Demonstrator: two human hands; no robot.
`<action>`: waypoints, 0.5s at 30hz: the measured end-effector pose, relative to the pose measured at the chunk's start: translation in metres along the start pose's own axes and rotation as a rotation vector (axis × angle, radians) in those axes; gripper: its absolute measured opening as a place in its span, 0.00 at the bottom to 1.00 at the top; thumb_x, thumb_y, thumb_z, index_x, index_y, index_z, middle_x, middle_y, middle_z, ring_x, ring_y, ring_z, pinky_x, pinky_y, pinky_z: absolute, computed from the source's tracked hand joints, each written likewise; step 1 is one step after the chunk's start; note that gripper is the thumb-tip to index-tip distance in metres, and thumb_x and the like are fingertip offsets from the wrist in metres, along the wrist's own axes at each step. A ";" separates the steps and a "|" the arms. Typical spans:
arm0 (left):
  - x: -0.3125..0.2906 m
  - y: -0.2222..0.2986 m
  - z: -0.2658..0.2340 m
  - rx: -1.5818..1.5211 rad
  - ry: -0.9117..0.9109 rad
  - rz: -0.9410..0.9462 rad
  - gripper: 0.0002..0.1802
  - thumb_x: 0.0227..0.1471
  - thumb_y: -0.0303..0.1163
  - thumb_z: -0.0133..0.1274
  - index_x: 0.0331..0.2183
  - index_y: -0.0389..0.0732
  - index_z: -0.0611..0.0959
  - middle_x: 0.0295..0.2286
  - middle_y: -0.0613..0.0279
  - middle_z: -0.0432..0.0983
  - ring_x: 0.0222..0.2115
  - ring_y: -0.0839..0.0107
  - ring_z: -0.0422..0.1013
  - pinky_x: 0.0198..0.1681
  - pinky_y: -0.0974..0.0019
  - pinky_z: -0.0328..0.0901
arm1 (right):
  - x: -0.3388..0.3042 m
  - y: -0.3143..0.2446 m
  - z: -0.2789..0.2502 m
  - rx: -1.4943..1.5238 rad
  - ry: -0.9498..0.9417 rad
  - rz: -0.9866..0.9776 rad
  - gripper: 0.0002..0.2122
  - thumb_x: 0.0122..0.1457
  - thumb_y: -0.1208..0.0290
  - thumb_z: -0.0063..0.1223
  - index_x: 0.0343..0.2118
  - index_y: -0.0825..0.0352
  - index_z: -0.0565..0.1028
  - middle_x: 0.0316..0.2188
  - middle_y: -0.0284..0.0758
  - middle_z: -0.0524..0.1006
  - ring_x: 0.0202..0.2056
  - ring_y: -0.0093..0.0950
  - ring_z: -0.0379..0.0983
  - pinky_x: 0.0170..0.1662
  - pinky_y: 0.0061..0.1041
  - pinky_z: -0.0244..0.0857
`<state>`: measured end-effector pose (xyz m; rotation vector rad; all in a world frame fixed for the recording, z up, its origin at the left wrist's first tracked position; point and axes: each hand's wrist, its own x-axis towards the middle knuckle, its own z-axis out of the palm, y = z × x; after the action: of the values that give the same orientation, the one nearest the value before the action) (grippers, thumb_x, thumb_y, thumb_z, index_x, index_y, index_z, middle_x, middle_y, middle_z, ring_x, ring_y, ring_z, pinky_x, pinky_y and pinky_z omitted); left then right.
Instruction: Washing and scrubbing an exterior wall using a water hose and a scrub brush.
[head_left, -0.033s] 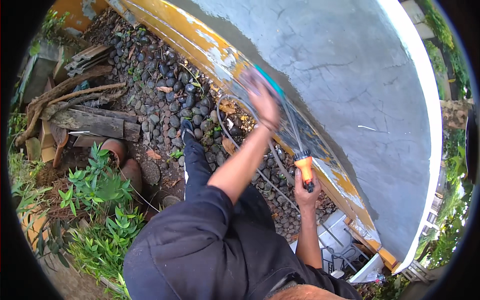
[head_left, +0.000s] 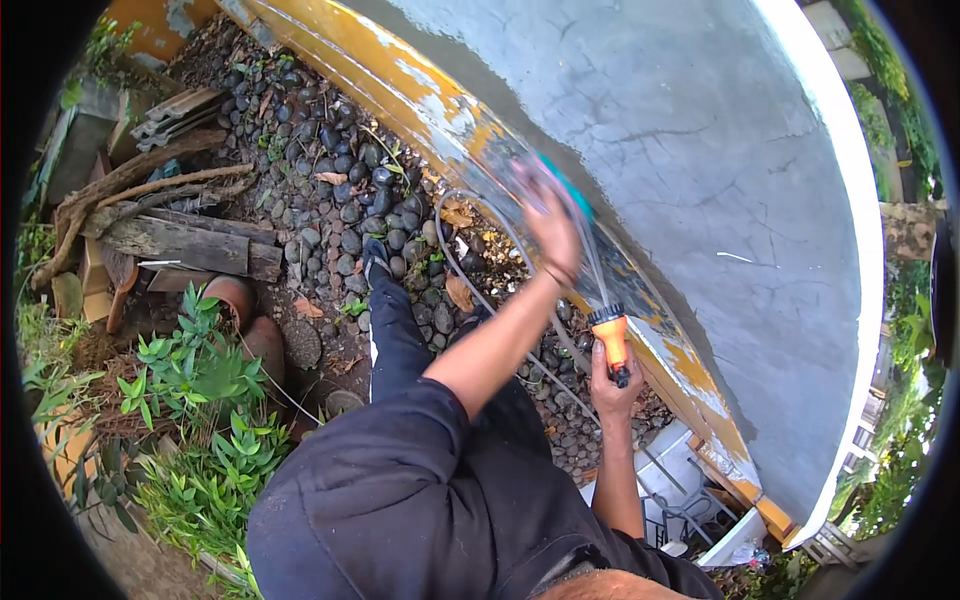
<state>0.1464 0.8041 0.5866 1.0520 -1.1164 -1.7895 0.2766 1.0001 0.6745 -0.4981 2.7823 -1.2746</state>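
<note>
My left hand (head_left: 552, 228) reaches to the worn yellow-and-grey side (head_left: 440, 115) of a curved wall, blurred by motion. Along its far side shows the edge of a teal flat tool (head_left: 568, 188) that the hand presses to the surface; its exact kind is hidden. Closed around an orange hose nozzle (head_left: 609, 335) with a black head is my right hand (head_left: 613, 388), lower and to the right. Thin jets of water (head_left: 597, 270) run from the nozzle up toward the left hand and the wall. A grey hose (head_left: 480, 200) loops beneath my left forearm.
The wall's broad grey top (head_left: 690, 170) is cracked, with a damp edge. Dark round stones (head_left: 380, 200) cover the ground along it. Old planks (head_left: 180, 240), clay pots (head_left: 262, 345) and leafy plants (head_left: 215, 385) lie left. A white container (head_left: 670, 465) stands near my right forearm.
My left hand has slid right and slightly down along the wall with the teal tool. The right hand and nozzle have barely shifted.
</note>
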 end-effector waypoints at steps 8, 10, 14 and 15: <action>0.003 -0.020 0.003 -0.145 0.021 -0.250 0.30 0.69 0.42 0.44 0.63 0.32 0.64 0.58 0.51 0.68 0.57 0.63 0.65 0.62 0.63 0.58 | -0.013 0.001 -0.018 -0.046 -0.005 0.044 0.07 0.59 0.73 0.61 0.32 0.70 0.75 0.22 0.42 0.75 0.23 0.44 0.74 0.29 0.37 0.67; 0.025 -0.025 0.001 -0.251 0.137 -0.370 0.27 0.69 0.42 0.45 0.59 0.31 0.69 0.54 0.52 0.72 0.52 0.63 0.68 0.58 0.62 0.62 | -0.010 0.004 -0.016 -0.080 -0.035 0.089 0.09 0.60 0.70 0.61 0.35 0.71 0.75 0.25 0.46 0.76 0.27 0.48 0.75 0.31 0.39 0.67; -0.034 -0.036 -0.019 -0.073 -0.029 -0.379 0.24 0.67 0.43 0.47 0.52 0.32 0.74 0.46 0.56 0.76 0.45 0.65 0.72 0.51 0.61 0.66 | -0.011 0.013 0.000 -0.014 -0.106 0.248 0.22 0.62 0.59 0.58 0.51 0.72 0.70 0.40 0.54 0.75 0.41 0.55 0.73 0.44 0.46 0.66; -0.052 -0.033 -0.035 -0.084 -0.186 -0.562 0.21 0.67 0.44 0.46 0.49 0.36 0.76 0.43 0.58 0.78 0.44 0.65 0.74 0.50 0.59 0.68 | -0.012 0.016 0.006 0.045 -0.108 0.195 0.22 0.62 0.60 0.59 0.51 0.72 0.69 0.39 0.50 0.75 0.41 0.49 0.74 0.45 0.43 0.67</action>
<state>0.1913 0.8512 0.5590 1.2514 -0.8926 -2.3934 0.2845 1.0095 0.6574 -0.2760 2.6317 -1.2260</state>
